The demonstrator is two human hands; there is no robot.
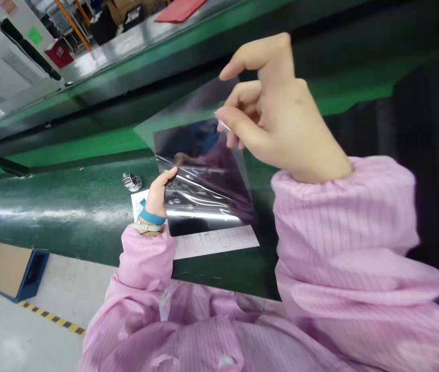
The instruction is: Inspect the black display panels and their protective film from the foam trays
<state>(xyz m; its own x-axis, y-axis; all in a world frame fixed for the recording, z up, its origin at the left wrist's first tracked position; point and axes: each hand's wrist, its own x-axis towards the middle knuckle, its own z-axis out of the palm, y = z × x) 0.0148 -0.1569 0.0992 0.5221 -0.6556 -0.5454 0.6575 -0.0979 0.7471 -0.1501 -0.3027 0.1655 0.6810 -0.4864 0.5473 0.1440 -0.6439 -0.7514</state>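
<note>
My left hand [159,194] grips the left edge of a dark, glossy flat panel [203,150], thumb on top and the other fingers hidden beneath. Over the panel lies a clear plastic film [188,111], lifted and tilted at its far side, with bright creases across its near part. Above the panel's far right corner, my right hand [269,103] pinches the edge of this film between thumb and curled fingers, while its index finger arches free. Under the panel, a white sheet with a printed table [219,240] rests on the dark green bench.
A small shiny metal piece [131,181] sits on the green bench [67,206], left of the panel. Behind runs a green strip [75,147] below a raised metal ledge [122,44] bearing a red folder [180,9]. A blue-edged box [10,268] stands on the floor, lower left.
</note>
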